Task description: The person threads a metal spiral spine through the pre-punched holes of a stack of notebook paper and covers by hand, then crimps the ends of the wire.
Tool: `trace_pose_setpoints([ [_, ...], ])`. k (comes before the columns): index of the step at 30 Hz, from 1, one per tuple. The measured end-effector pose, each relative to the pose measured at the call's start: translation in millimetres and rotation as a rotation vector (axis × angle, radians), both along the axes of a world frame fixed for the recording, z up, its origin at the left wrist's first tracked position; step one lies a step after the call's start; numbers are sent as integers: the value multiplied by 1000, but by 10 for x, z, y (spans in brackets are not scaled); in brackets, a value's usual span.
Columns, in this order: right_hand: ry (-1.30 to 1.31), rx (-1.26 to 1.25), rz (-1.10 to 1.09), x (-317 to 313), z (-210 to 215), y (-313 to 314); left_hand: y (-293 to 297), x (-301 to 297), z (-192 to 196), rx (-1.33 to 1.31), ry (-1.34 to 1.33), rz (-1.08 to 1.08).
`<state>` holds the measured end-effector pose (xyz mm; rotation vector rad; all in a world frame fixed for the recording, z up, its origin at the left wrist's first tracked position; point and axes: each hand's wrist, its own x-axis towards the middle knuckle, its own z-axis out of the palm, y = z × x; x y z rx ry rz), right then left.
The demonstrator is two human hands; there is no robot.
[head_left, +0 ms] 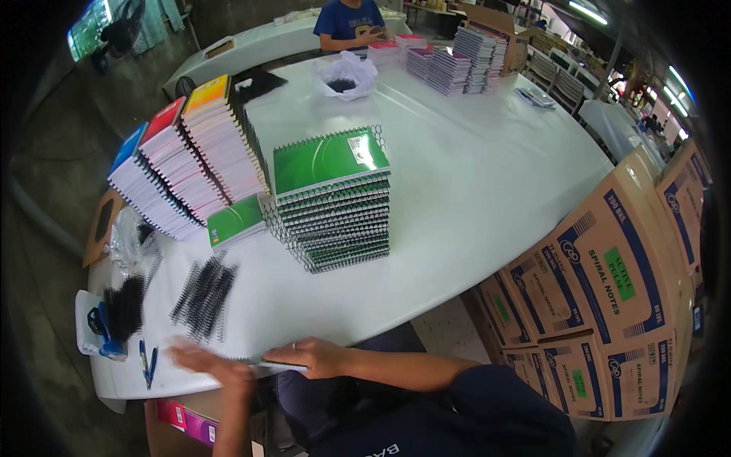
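Close to my body, at the table's front edge, my right hand (314, 357) is closed on a spiral notebook (283, 365) seen nearly edge-on. Just left of it is my left hand (209, 367), smeared by motion, so its fingers cannot be made out. Beyond it lies a loose pile of black spiral coils (204, 297). A tall stack of green spiral notebooks (327, 164) stands in the middle of the table, with a single green notebook (236, 222) lying beside it on the left.
Stacks of blue, red (161, 122) and yellow notebooks stand at the left. Pens (148, 364) and more black coils (124, 305) lie nearer. Across the white table (457, 183) sits another person (352, 27) near notebook stacks and a plastic bag (346, 76). Cardboard boxes (586, 266) rise on the right.
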<state>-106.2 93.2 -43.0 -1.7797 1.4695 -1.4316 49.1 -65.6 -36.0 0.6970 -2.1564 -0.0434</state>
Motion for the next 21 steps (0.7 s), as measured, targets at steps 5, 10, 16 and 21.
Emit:
trace_pose_setpoints([
  [5,53,-165,-109,-48,12,-31,95,230,-246,-483,-171,-313],
  [10,42,124,1,48,37,-137,135,25,-177,-60,-7,-330],
  [16,4,-87,-91,94,10,-122,52,-74,132,-153,41,-95],
  [21,-142,42,-205,100,51,-84,472,15,-256,-142,-264,-390],
])
